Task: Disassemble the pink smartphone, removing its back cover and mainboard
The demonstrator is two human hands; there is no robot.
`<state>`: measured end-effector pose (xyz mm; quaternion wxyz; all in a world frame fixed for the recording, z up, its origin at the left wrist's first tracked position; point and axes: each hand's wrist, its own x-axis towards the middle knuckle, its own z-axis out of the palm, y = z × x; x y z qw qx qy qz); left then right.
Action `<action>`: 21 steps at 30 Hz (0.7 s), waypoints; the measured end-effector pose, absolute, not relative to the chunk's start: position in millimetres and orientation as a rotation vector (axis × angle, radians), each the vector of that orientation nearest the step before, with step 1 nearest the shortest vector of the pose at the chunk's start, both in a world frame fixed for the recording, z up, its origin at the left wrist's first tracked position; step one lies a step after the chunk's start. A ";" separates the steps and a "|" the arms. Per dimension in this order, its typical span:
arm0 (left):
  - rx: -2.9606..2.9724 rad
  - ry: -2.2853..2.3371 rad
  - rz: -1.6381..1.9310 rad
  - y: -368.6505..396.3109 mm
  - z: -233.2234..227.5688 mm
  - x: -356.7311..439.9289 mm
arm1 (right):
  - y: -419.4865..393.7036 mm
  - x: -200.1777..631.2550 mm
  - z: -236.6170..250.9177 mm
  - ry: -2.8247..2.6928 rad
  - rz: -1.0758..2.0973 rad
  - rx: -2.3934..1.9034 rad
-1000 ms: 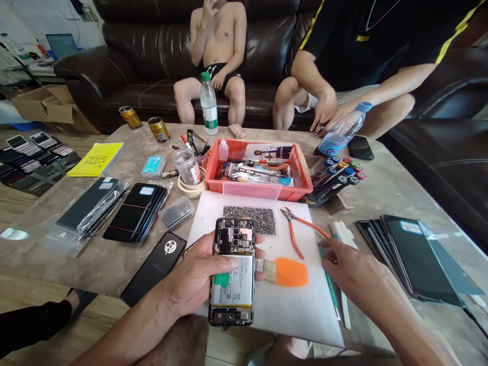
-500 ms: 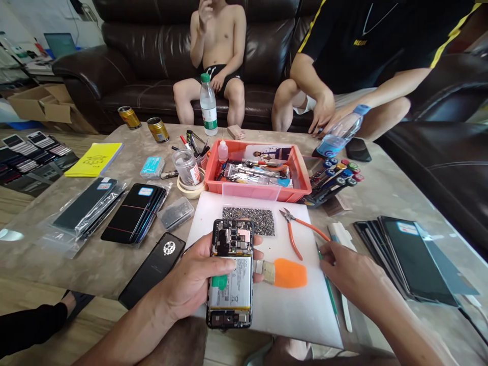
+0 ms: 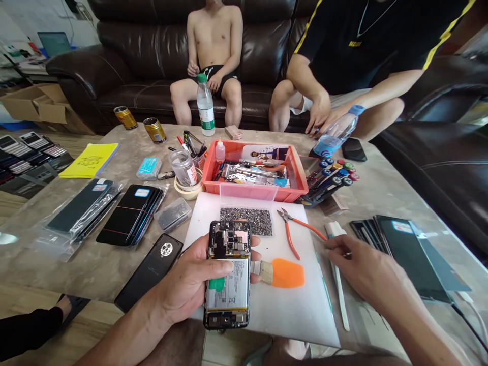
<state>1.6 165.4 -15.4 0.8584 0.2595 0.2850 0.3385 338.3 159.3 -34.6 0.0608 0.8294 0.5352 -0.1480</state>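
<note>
My left hand (image 3: 190, 274) is closed around an opened smartphone (image 3: 229, 284), its thumb pressed on the silver battery. The phone's circuit board and cameras show at the top, and a green patch lies on the battery's left side. My right hand (image 3: 358, 259) is closed in a pinch beside the white mat's right edge, above a white brush-like tool (image 3: 339, 284). A small shiny bit shows between its fingers; what it is stays unclear. Orange-handled cutters (image 3: 288, 229) and a brush with an orange handle (image 3: 287, 273) lie on the white mat (image 3: 282, 315).
Behind the mat stands a red bin (image 3: 255, 193) of tools, with screwdrivers (image 3: 335, 175) to its right. A dark back cover (image 3: 148, 269) and bundled phone panels (image 3: 127, 213) lie left; more panels (image 3: 412, 254) lie right. Two people sit on the sofa beyond bottles and cans.
My right hand has moved slightly right, off the mat's edge, its fingers now pinched. The left hand still holds the phone. The seated person at left has lowered a raised hand.
</note>
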 end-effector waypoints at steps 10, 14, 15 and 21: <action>0.603 0.587 0.758 162.9 -11.4 1.6 | 155.6 383.5 -64.8 1.527 -0.340 2.514; 0.598 0.585 0.758 163.0 -11.1 2.0 | 160.0 377.4 -55.7 1.490 -0.351 2.416; 0.598 0.582 0.760 163.0 -11.1 1.9 | 160.1 376.3 -52.7 1.497 -0.355 2.401; 0.581 0.603 0.756 161.6 -10.6 1.6 | 159.0 379.4 -41.9 1.452 -0.391 2.504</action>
